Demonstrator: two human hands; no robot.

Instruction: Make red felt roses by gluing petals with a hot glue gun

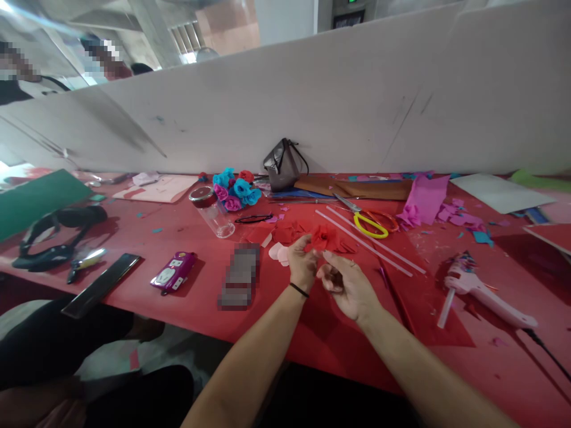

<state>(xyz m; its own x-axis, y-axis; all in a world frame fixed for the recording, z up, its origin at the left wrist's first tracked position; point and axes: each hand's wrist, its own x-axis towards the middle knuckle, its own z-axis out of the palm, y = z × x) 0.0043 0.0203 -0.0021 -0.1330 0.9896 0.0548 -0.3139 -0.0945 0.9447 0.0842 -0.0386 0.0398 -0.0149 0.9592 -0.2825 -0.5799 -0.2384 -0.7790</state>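
Note:
A red crepe-paper flower (325, 236) shows just beyond my fingertips, over scattered red paper pieces (292, 230). My left hand (304, 261) pinches at the flower's near side. Close beside it, my right hand (348, 282) has curled fingers, its thumb and forefinger drawn together below the flower; what lies between them is hidden. Pale pink paper petals (279, 254) lie left of my left hand. Two translucent glue sticks (370, 242) lie on the red table beyond my right hand, near yellow-handled scissors (368, 223).
A pink glue gun (488, 294) with its cord lies at the right. Leftward are a phone-like dark slab (241, 276), a purple power socket (173, 273), a clear jar (212, 212) and blue and pink paper flowers (236, 189). A grey pouch (283, 165) leans on the white partition (357, 101).

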